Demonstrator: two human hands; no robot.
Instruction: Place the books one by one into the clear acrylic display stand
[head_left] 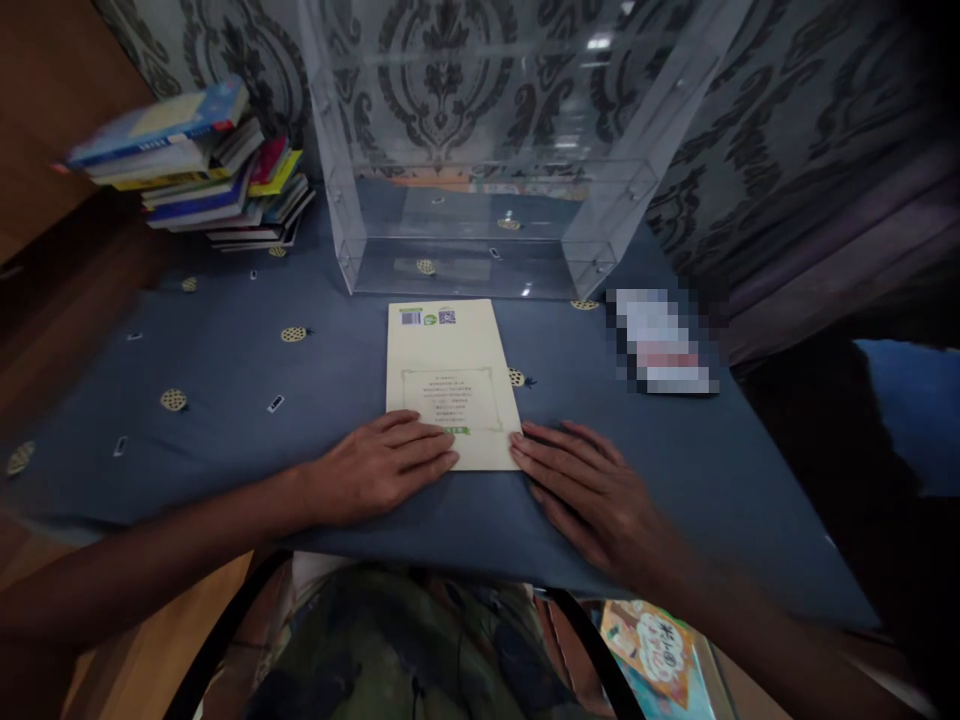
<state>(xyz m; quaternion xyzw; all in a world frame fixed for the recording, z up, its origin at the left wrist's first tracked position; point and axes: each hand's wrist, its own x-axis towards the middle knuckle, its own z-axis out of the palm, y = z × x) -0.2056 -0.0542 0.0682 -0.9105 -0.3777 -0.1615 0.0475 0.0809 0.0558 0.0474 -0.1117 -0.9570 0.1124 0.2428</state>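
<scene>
Blurred out beyond reading: a small white and red pixelated patch [664, 340], right of the cream-coloured thin paperback book [450, 380]. Fine print on that book's cover too small to make out; only a barcode and a green mark at its far edge, a framed text block mid-cover. Cut off at the top of the view: a tall clear acrylic box [480, 150] just beyond the book, nothing visible inside, patterned wall showing through. Left of the book and farther back, a leaning stack of colourful books [210, 165], its top one blurred. Partly out of frame below the table edge, nearer than the book: a bright illustrated book [660, 655]. Book flat on the dark blue patterned tablecloth [225, 380]. Left hand [379, 465] flat, fingers extended on the book's near left corner. Right hand [589, 490] flat, spread on the cloth, fingertips touching the book's near right corner.
</scene>
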